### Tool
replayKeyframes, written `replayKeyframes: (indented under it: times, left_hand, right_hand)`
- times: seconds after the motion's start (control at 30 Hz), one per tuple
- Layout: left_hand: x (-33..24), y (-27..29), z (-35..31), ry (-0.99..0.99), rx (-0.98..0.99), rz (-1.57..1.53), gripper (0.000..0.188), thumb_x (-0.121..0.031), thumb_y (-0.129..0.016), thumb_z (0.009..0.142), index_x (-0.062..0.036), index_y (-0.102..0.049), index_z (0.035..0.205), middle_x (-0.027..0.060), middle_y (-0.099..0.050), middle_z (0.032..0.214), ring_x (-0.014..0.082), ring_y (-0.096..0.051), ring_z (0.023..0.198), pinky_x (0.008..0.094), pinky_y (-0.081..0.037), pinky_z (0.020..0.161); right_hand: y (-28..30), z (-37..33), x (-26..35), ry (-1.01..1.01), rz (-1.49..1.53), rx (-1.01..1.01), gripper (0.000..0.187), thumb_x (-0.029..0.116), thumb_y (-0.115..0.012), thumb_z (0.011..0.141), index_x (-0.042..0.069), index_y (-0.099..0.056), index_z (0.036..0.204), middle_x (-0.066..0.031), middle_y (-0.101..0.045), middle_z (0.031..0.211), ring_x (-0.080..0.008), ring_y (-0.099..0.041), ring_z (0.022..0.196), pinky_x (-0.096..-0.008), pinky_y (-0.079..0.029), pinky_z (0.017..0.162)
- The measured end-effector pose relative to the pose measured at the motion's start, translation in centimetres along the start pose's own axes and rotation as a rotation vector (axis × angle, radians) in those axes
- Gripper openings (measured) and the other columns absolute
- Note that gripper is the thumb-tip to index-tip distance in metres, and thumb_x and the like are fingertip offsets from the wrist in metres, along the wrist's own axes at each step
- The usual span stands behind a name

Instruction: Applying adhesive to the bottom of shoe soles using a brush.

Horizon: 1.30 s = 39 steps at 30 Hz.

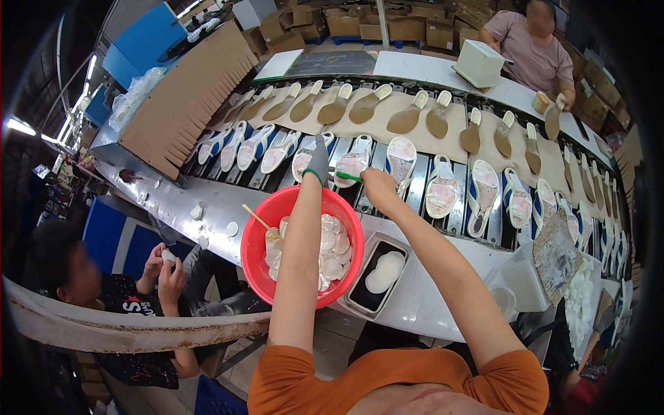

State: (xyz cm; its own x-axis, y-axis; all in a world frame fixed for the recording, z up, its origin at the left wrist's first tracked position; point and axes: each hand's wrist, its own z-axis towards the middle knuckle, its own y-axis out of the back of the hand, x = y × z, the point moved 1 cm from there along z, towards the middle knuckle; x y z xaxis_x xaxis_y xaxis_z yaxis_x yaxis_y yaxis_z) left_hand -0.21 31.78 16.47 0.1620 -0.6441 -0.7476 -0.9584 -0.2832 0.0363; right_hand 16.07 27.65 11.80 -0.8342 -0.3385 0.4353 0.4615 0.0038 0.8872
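My right hand (380, 190) is closed round a green-handled brush (349, 178), its tip over the heel end of a white-and-blue sandal upper (354, 158) lying sole side up on the conveyor. My left hand (317, 159), in a grey glove, reaches between that upper and the neighbouring upper (302, 160); its fingers are too unclear to tell their grip. Below my left forearm stands a red basin (250, 242) with several round white pads (332, 245) and a wooden stick (256, 216). Beside it, a small tray (356, 297) holds white pads (384, 272) on a black lining.
Several more uppers (443, 187) line the conveyor, with brown soles (408, 117) in a row behind. A co-worker (536, 41) at the far right holds a sole. Another person (104, 290) sits at left, handling something small and white. A white bin (512, 277) stands right.
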Motion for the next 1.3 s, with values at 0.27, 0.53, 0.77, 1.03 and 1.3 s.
replayKeyframes:
  times: [0.27, 0.53, 0.77, 1.03, 1.3]
  left_hand:
    - [0.2, -1.3, 2.4, -0.186, 0.106, 0.212, 0.111, -0.088, -0.027, 0.074, -0.0068, -0.016, 0.15, 0.0332, -0.045, 0.133, 0.0522, -0.045, 0.12, 0.0775, -0.016, 0.095]
    - [-3.3, -9.4, 0.8, -0.748, 0.055, 0.905, 0.107, -0.069, -0.048, 0.081, 0.0108, -0.014, 0.144, 0.0407, -0.039, 0.133, 0.0451, -0.044, 0.126, 0.0415, -0.035, 0.105]
    - [3.1, -15.7, 4.0, -0.491, -0.077, 1.329, 0.133, -0.056, -0.079, 0.061, -0.0032, 0.005, 0.149, 0.0319, -0.022, 0.148, 0.0441, -0.034, 0.133, 0.0505, -0.035, 0.106]
    - [6.5, -17.9, 0.7, -0.516, -0.266, 1.086, 0.138, -0.032, -0.086, 0.058, -0.0119, 0.016, 0.148, 0.024, -0.044, 0.127, 0.0359, -0.052, 0.113, 0.0469, -0.048, 0.09]
    - [6.2, -17.9, -2.9, -0.607, -0.412, 0.759, 0.135, -0.024, -0.087, 0.058, -0.0164, 0.013, 0.149, 0.0302, -0.034, 0.137, 0.0427, -0.041, 0.124, 0.0503, -0.041, 0.099]
  right_hand:
    - [4.8, -4.4, -6.0, -0.438, 1.144, 0.34, 0.019, 0.013, -0.058, 0.091, -0.002, -0.067, 0.098, -0.0066, -0.072, 0.084, -0.007, -0.056, 0.054, -0.0204, -0.04, 0.045]
    - [11.7, -14.8, -13.3, -0.469, 0.593, -0.361, 0.018, 0.009, -0.069, 0.079, 0.003, -0.071, 0.096, -0.0078, -0.071, 0.079, -0.016, -0.062, 0.057, -0.0285, -0.048, 0.053]
    - [10.7, -17.2, -11.7, -0.468, 0.237, -0.189, 0.016, 0.014, -0.068, 0.079, 0.006, -0.072, 0.091, -0.0129, -0.069, 0.076, -0.0304, -0.067, 0.076, -0.0393, -0.05, 0.066]
    - [10.0, -17.7, -11.1, -0.371, 0.022, -0.358, 0.01, 0.008, -0.062, 0.082, 0.006, -0.065, 0.091, -0.0124, -0.067, 0.089, -0.0335, -0.064, 0.081, -0.044, -0.049, 0.067]
    - [11.3, -18.7, -11.4, -0.494, 0.178, -0.283, 0.016, 0.012, -0.068, 0.076, 0.004, -0.07, 0.089, -0.0138, -0.069, 0.081, -0.0318, -0.066, 0.077, -0.0391, -0.05, 0.068]
